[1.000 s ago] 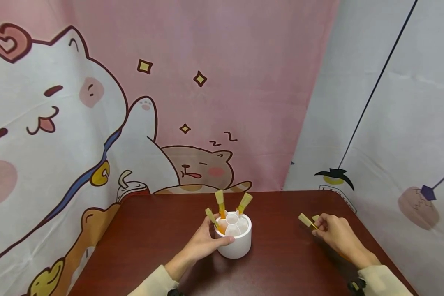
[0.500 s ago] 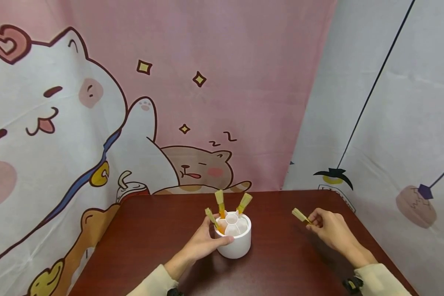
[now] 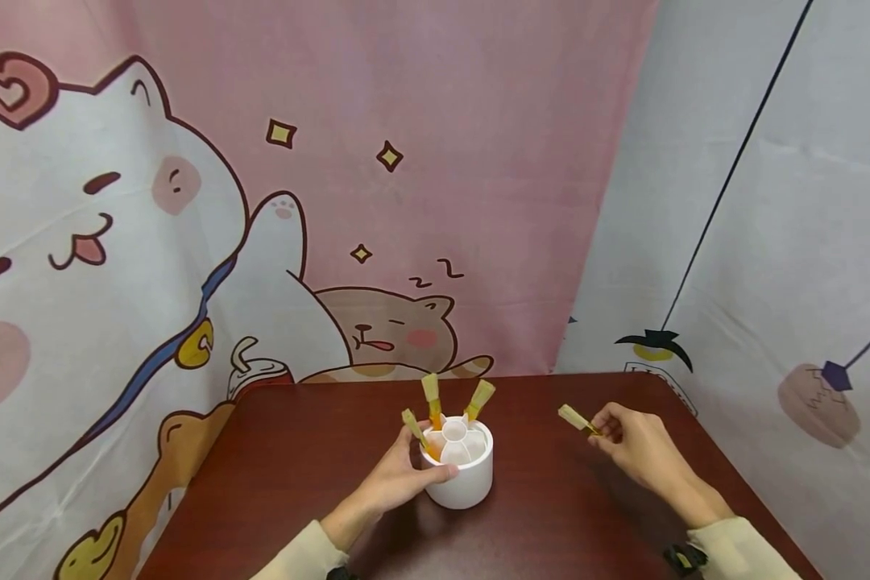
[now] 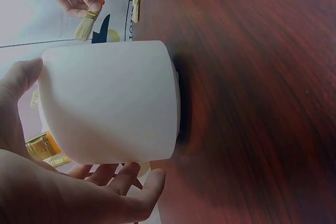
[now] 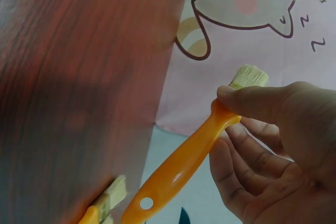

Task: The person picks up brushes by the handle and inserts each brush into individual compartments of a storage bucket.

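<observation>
A white round holder (image 3: 471,479) with several compartments stands on the table. My left hand (image 3: 399,475) grips it, thumb along the near side and fingers round the left. Three brushes with orange handles stand in it, bristles up: a back-left brush (image 3: 431,391), a back-right brush (image 3: 482,396) and a front-left brush (image 3: 413,424). To the right, my right hand (image 3: 641,447) pinches a paintbrush (image 5: 181,169) near its metal band, thumb on top. Its bristles point toward the holder's side in the head view, and its orange handle, with a hole at the end, slants below the fingers.
More brushes (image 5: 111,195) lie on the dark red wooden table (image 3: 297,451), low in the right wrist view; my right hand hides them in the head view. Cartoon-printed cloth (image 3: 507,201) hangs behind the table and along both sides.
My right hand has moved left and slightly up with the paintbrush, nearer the holder. The left hand and the holder have stayed in place.
</observation>
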The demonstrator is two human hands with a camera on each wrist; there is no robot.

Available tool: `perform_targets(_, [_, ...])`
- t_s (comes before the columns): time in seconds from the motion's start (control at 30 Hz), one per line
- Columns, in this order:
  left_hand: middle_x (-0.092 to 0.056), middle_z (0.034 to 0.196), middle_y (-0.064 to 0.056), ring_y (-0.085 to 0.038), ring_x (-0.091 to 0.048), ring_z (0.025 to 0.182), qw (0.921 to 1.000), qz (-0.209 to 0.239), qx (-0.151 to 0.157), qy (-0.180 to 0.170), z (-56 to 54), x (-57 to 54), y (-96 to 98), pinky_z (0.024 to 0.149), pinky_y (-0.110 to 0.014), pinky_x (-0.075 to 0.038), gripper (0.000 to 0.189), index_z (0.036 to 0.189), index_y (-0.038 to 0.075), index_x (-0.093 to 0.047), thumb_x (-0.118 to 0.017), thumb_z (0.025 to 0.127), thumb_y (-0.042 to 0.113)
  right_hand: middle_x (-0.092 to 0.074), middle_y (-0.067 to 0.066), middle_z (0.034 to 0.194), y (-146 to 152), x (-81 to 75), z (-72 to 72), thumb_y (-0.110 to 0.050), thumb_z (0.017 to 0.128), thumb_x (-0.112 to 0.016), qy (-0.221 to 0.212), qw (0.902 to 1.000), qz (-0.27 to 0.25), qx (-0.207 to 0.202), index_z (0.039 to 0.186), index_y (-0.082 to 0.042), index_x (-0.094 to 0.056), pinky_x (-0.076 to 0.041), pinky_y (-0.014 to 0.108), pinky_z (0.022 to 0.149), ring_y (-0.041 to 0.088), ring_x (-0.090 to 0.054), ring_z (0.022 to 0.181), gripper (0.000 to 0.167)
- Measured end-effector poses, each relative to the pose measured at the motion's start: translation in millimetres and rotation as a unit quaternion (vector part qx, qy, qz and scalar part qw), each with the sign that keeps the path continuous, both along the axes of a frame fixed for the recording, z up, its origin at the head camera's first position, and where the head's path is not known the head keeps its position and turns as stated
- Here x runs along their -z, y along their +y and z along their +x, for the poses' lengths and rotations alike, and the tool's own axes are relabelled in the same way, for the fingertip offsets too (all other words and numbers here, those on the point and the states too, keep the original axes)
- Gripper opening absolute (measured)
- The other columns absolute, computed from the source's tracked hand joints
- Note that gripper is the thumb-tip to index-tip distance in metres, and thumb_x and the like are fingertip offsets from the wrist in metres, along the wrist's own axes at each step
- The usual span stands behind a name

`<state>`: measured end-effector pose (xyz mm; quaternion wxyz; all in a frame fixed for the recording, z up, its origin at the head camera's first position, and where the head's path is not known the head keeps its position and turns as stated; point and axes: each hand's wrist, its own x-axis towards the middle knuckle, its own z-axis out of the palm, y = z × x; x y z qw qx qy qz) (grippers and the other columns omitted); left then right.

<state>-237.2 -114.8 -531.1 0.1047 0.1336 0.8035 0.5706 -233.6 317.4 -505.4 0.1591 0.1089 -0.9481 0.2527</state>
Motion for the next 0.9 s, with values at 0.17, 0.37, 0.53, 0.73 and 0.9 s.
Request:
perform_targets(0.17, [-0.066,0.161,-0.017,-0.034,-0.067,0.145,0.9995,0.001,-0.011,-0.031,5.4,-11.1,3.5,0.124,-0.065,-0.053,0.098,0.172,0.009,-0.043,-0.098,0.095,0.034,-0.079,-0.009,0.088,-8,-7.1,3.4,-0.008,0.091,-0.1,-0.005,0.9999,-0.007,-0.006,0.1,-0.017,-0.078,-0.058,0.023,0.069,-0.001,-0.068,0.078,0.026])
perform_targets(0.37, [-0.066,0.162,-0.017,-0.035,-0.066,0.148,0.9994,0.006,-0.009,-0.031,5.2,-8.7,2.7,0.126,-0.066,-0.051,0.098,0.172,0.011,-0.043,-0.098,0.094,0.036,-0.079,-0.01,0.089,-16,-12.9,7.8,-0.006,0.09,-0.1,0.0,0.9999,-0.008,-0.009,0.099,-0.017,-0.078,-0.06,0.024,0.07,-0.002,-0.069,0.079,0.026])
perform_targets(0.53, [-0.066,0.161,-0.017,-0.035,-0.067,0.147,0.9995,0.007,-0.007,-0.029,5.7,-8.2,3.4,0.125,-0.065,-0.051,0.098,0.172,0.009,-0.043,-0.098,0.095,0.034,-0.079,-0.012,0.088,-21,-17.2,10.9,-0.008,0.091,-0.1,-0.001,0.9999,-0.01,-0.012,0.1,-0.019,-0.078,-0.059,0.023,0.07,-0.003,-0.068,0.078,0.026])
perform_targets(0.73, [-0.065,0.162,-0.017,-0.035,-0.066,0.148,0.9994,0.004,-0.004,-0.034,4.6,-7.5,3.5,0.126,-0.066,-0.051,0.098,0.172,0.01,-0.043,-0.098,0.095,0.037,-0.079,-0.013,0.089,-29,-23.3,13.2,-0.011,0.093,-0.099,-0.006,0.9997,-0.02,-0.014,0.102,-0.02,-0.079,-0.058,0.024,0.07,-0.002,-0.068,0.079,0.024])
perform_targets(0.9, [-0.064,0.164,-0.019,-0.037,-0.065,0.149,0.9995,-0.004,-0.007,-0.031,3.5,-10.5,3.2,0.126,-0.068,-0.05,0.098,0.172,0.01,-0.042,-0.098,0.095,0.037,-0.079,-0.014,0.089,-36,-27.5,11.4,-0.011,0.093,-0.1,0.009,0.9995,-0.023,-0.02,0.102,-0.02,-0.08,-0.058,0.023,0.07,-0.003,-0.068,0.079,0.024])
